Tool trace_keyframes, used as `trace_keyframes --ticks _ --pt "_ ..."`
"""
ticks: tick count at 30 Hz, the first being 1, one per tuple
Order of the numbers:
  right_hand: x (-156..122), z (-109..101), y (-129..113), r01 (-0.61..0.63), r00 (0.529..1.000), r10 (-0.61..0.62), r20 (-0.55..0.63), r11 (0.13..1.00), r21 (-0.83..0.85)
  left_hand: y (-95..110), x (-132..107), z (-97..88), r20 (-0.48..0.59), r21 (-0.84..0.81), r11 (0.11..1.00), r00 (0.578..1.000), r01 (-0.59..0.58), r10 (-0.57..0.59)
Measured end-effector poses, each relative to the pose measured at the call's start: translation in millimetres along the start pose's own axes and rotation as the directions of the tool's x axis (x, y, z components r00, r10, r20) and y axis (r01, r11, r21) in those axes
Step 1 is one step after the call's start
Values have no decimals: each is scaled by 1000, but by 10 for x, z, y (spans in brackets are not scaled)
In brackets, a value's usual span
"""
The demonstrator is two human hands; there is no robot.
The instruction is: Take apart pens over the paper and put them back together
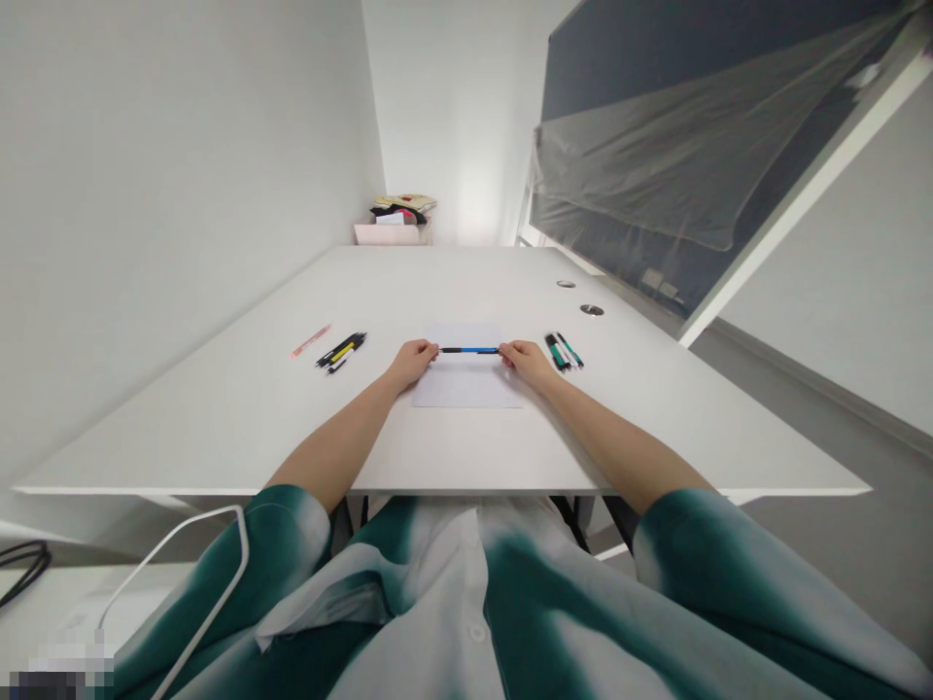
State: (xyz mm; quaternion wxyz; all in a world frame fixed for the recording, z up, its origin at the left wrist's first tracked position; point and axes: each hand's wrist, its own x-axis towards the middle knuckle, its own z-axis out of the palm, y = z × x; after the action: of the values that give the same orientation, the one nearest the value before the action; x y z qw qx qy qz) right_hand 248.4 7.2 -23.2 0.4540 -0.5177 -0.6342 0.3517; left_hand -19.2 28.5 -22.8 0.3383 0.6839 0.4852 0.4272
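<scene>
A blue pen with a black grip (470,350) lies level between my two hands, above a white sheet of paper (466,389). The fingertips of my left hand (414,362) pinch its black end. At the other end, my right hand (529,361) pinches the blue part. Left of my left hand is a group of black and yellow pens (341,352), with a pink pen-like stick (311,341) farther left. Beside my right hand, several green, white and black pens (564,352) lie close together.
The white table (219,428) stretches away from me along a wall on the left. Two round metal-rimmed fittings (592,310) sit near its right edge. A pale pink box (386,234) with cloth items piled in it stands at the far end. A dark plastic-draped panel (641,146) leans at right.
</scene>
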Motion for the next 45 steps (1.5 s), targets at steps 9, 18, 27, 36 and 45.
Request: trace_keyframes --ticks 9,18,27,36,45 --pt "17 13 19 -6 1000 6 -7 999 32 27 -12 -7 -4 32 999 1000 10 -10" --pt "1 11 -19 -16 1000 16 -10 1000 8 55 -27 3 -7 21 1000 1000 20 -20" --pt "2 12 -24 -10 1000 10 2 999 34 110 -53 0 -1 21 999 1000 28 -28" --pt "6 15 -28 -11 1000 11 -6 1000 27 156 -73 0 -5 10 998 998 55 -55" --pt "-5 10 -40 -19 1000 19 -3 1000 13 136 -70 -1 -4 13 999 999 47 -47"
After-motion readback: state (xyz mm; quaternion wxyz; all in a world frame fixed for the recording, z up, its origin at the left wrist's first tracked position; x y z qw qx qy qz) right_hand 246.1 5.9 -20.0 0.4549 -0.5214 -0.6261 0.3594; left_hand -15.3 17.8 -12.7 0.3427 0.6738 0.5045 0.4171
